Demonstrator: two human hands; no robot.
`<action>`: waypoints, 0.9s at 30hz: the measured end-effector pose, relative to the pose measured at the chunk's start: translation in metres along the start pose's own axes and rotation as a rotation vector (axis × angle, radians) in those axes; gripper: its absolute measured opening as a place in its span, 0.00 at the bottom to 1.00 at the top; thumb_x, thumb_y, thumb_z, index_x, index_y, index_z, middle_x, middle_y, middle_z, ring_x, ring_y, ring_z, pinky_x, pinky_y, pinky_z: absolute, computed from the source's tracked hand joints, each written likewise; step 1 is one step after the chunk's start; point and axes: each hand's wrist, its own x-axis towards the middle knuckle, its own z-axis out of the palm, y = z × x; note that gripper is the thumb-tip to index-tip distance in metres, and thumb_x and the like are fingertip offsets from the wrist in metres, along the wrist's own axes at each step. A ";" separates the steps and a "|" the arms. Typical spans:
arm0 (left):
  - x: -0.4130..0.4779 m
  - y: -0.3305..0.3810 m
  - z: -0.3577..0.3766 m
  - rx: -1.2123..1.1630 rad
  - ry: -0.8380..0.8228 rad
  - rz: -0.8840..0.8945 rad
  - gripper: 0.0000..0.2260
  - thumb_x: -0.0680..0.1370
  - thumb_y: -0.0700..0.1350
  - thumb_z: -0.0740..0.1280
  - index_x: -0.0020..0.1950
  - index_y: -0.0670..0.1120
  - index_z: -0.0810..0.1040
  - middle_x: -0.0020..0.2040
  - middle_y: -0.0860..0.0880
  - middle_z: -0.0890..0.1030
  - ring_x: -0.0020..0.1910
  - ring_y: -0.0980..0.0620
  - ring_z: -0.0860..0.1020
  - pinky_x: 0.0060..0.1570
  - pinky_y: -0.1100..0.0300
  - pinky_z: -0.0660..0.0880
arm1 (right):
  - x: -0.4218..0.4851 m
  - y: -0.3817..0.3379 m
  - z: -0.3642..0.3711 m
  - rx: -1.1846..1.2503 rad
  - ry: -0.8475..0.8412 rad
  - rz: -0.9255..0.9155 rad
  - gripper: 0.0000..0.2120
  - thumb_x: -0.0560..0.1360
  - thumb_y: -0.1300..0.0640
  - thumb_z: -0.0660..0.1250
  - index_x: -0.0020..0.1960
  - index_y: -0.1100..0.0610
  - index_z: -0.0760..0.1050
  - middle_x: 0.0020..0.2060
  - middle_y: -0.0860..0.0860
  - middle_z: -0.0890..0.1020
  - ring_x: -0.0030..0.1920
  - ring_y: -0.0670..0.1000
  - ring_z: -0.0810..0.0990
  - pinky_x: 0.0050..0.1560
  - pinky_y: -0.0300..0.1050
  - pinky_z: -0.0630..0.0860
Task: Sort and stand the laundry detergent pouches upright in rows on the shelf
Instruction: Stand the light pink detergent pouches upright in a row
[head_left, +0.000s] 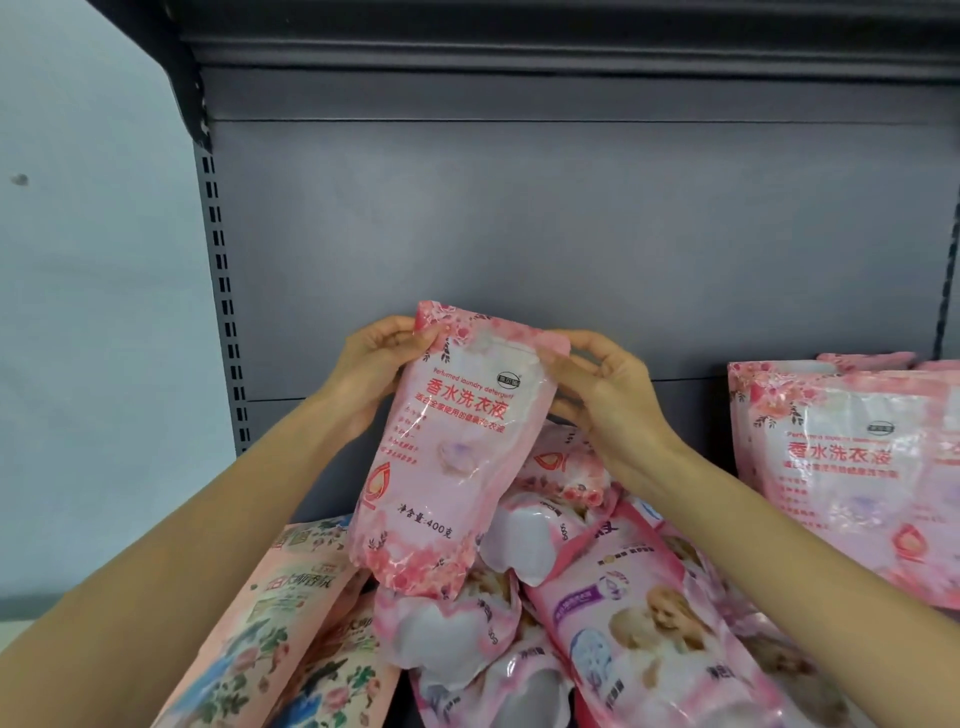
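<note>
A pink flowered detergent pouch (447, 447) hangs upright and slightly tilted above the pile, held by both hands. My left hand (369, 369) grips its top left corner. My right hand (602, 389) pinches its top right corner. Below it lies a jumbled heap of pink pouches (613, 597), some with a purple label and a picture on them. At the lower left lie peach pouches with green flower prints (280, 634). On the right, matching pink pouches (852, 467) stand upright in a row against the shelf back.
The dark grey shelf back panel (519, 234) rises behind everything, with a slotted upright (223, 291) at the left and another shelf overhead (519, 41). A pale wall (93, 312) lies left of the shelving.
</note>
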 end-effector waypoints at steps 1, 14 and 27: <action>-0.002 0.004 0.000 0.001 0.005 0.005 0.03 0.75 0.44 0.67 0.42 0.47 0.79 0.34 0.56 0.83 0.32 0.59 0.81 0.31 0.66 0.76 | -0.002 0.000 0.000 0.010 0.010 0.018 0.04 0.75 0.64 0.65 0.48 0.58 0.77 0.43 0.54 0.85 0.44 0.52 0.84 0.46 0.45 0.82; -0.024 0.044 -0.001 -0.096 -0.028 0.006 0.04 0.75 0.44 0.67 0.42 0.46 0.80 0.35 0.54 0.84 0.34 0.58 0.82 0.33 0.66 0.77 | -0.021 -0.012 0.003 -0.007 -0.055 0.187 0.04 0.73 0.61 0.68 0.48 0.59 0.79 0.42 0.53 0.86 0.42 0.51 0.85 0.45 0.45 0.82; -0.058 0.025 0.021 -0.013 -0.121 -0.180 0.14 0.70 0.51 0.68 0.51 0.44 0.80 0.48 0.48 0.85 0.47 0.51 0.83 0.42 0.62 0.80 | -0.012 -0.032 -0.035 -0.094 -0.031 0.097 0.04 0.72 0.62 0.69 0.46 0.62 0.78 0.42 0.56 0.85 0.40 0.53 0.85 0.38 0.42 0.81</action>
